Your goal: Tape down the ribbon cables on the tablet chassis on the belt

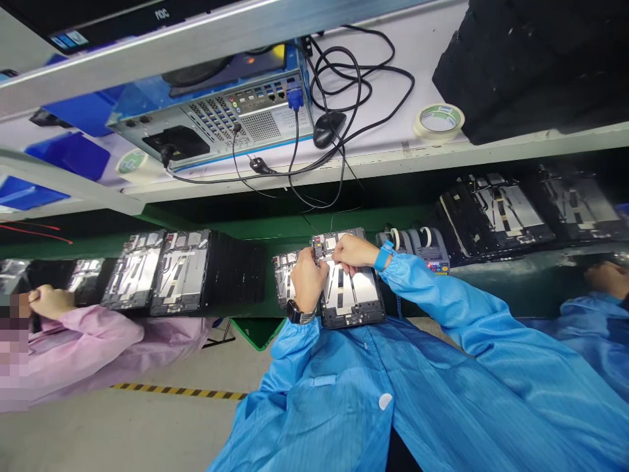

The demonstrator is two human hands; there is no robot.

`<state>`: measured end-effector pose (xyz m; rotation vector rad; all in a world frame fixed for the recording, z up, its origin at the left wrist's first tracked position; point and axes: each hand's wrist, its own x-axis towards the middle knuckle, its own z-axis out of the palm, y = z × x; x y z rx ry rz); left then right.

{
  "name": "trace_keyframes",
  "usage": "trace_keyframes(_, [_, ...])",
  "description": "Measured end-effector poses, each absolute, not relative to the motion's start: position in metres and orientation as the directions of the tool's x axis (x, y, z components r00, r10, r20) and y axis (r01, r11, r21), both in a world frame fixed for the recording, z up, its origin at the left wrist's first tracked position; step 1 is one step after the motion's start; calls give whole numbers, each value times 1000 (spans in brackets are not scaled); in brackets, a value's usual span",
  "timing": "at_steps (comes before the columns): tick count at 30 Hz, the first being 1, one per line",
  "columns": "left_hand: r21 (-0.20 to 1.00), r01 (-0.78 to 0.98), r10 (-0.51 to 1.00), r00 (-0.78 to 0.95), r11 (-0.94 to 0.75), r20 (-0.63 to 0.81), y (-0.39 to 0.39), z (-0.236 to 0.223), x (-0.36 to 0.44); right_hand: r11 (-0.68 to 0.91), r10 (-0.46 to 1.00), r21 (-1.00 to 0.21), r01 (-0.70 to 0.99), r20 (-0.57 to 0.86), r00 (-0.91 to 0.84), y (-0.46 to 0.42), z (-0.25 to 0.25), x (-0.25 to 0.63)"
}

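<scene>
An opened tablet (351, 295) lies in front of me, its silver battery area, black strips and boards showing. My left hand (308, 280), with a watch on its wrist, rests over the tablet's left edge, its fingers curled together near the upper boards. Bent over the tablet's upper part is my right hand (354, 253), with a blue band at the wrist. Its fingertips are pinched close to the surface; whatever either hand holds is too small or hidden. Partly behind my left hand sits another opened tablet (284, 278).
Tablet stacks (181, 269) stand to the left, more opened tablets (511, 210) to the right. Tape dispensers (426, 252) sit just right of my work. A shelf above carries a computer case (255, 124), looped cables, a mouse (328, 129) and a tape roll (439, 122). Co-workers' arms are on both sides.
</scene>
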<state>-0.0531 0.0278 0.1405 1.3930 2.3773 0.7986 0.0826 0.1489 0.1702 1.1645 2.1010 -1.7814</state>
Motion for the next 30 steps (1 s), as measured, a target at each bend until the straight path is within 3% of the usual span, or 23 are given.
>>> trace_keyframes(3, [612, 701, 858, -509, 366, 70, 25, 145, -50, -24, 472, -786, 618, -553, -686, 147, 171, 89])
trace_keyframes(6, [671, 703, 852, -481, 235, 205, 10, 155, -42, -40, 501, -791, 611, -545, -672, 144, 169, 97])
trace_keyframes(10, [706, 708, 965, -157, -39, 210, -21, 161, -23, -12, 548, -806, 592, -500, -670, 139, 165, 107])
trace_keyframes(14, [641, 758, 992, 72, -123, 106, -35, 154, -11, 30, 619, -807, 590, -448, -645, 134, 161, 115])
trace_keyframes(24, [524, 842, 991, 104, -130, 80, -26, 151, -10, 94, 736, -753, 651, -388, -555, 122, 164, 123])
trace_keyframes(30, [485, 856, 982, 119, -176, 146, -28, 146, -11, 148, 761, -737, 659, -341, -552, 122, 166, 123])
